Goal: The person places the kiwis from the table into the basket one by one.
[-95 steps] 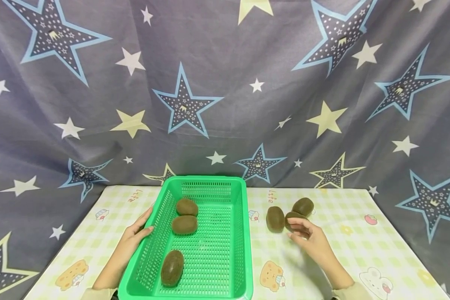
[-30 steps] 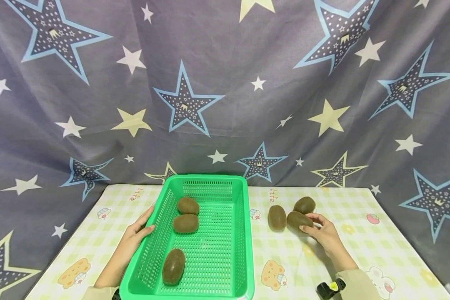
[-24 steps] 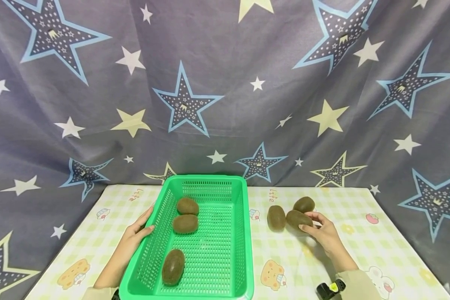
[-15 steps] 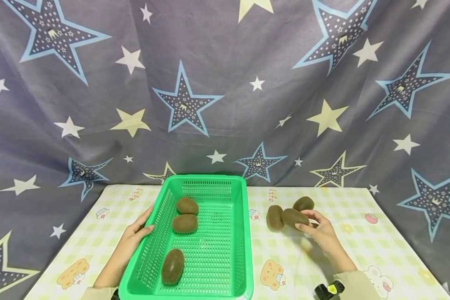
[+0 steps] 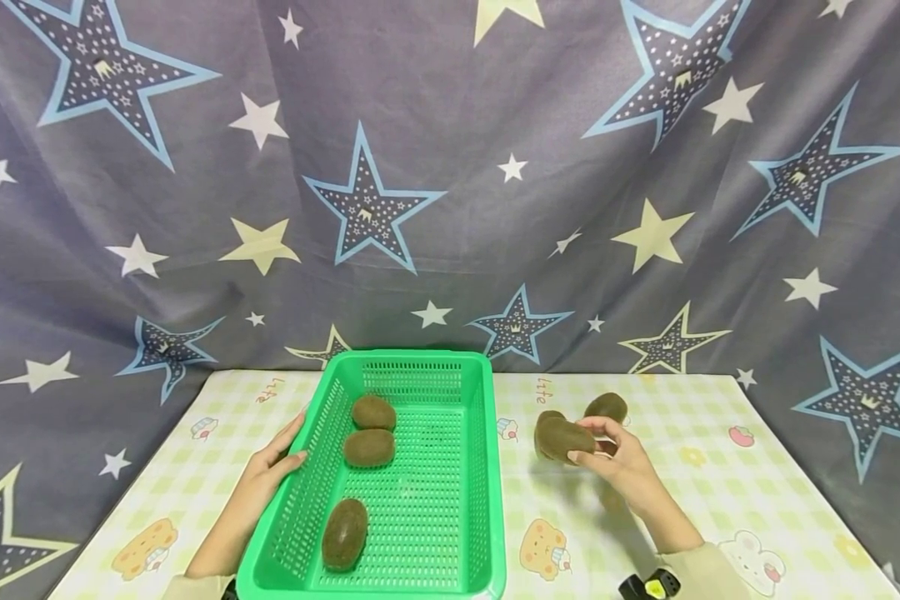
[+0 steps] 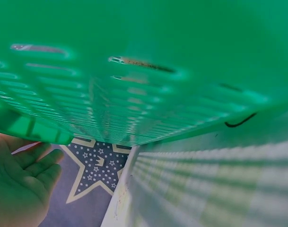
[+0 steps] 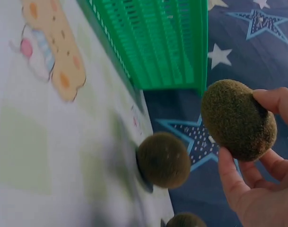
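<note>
A brown kiwi (image 5: pixel 566 441) is held between the thumb and fingers of my right hand (image 5: pixel 624 467), raised off the table. In the head view it partly covers another kiwi (image 5: pixel 546 422) lying behind it; a third kiwi (image 5: pixel 607 407) lies farther right. The right wrist view shows the fuzzy held kiwi (image 7: pixel 238 119) apart from the kiwi (image 7: pixel 163 160) on the cloth. My left hand (image 5: pixel 266 471) rests against the left rim of the green basket (image 5: pixel 497 500). Its fingers (image 6: pixel 37 163) look relaxed beside the rim in the left wrist view.
Inside the basket lie three kiwis: two close together (image 5: pixel 370 448) toward the back, one (image 5: pixel 345 535) near the front. A checked cloth (image 5: pixel 690 492) with cartoon prints covers the table. A dark curtain (image 5: pixel 450 208) with stars hangs directly behind.
My right hand has taken hold of the middle kiwi, lifted it and moved it left, in front of the neighbouring kiwi. The left hand and basket have stayed in place.
</note>
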A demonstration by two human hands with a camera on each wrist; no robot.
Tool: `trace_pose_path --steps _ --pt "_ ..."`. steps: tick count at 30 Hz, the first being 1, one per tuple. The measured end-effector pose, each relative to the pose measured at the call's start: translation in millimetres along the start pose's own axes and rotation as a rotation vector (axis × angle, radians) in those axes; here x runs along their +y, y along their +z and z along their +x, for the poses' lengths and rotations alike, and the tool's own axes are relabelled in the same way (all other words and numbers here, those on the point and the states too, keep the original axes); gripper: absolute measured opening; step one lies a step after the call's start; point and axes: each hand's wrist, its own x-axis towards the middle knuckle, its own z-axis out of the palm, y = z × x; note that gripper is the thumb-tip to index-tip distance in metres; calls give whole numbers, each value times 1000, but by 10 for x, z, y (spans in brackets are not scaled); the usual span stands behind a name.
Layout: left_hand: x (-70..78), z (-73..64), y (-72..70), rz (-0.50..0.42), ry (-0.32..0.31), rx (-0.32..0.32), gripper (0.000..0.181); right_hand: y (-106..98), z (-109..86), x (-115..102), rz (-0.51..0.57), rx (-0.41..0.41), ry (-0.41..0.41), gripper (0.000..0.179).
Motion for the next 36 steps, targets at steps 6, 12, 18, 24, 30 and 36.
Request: trace_pose_path --steps 6,12,18,24,30,36 --pt "-10 -5 -7 1 -4 0 55 86 -33 -124 3 -72 0 44" --pt "-25 -6 -6 -1 37 7 55 187 -53 -239 50 -117 -63 43" --pt "-30 -6 -12 4 51 8 54 273 -73 -321 51 -130 -105 45" --pt "-24 -1 -15 8 50 11 55 372 -85 -370 63 -161 -115 43" --pt "-14 3 -7 1 39 5 54 463 -107 -413 67 -197 -150 43" --pt "-10 6 -1 8 24 6 55 542 -112 -439 101 -237 -152 44"
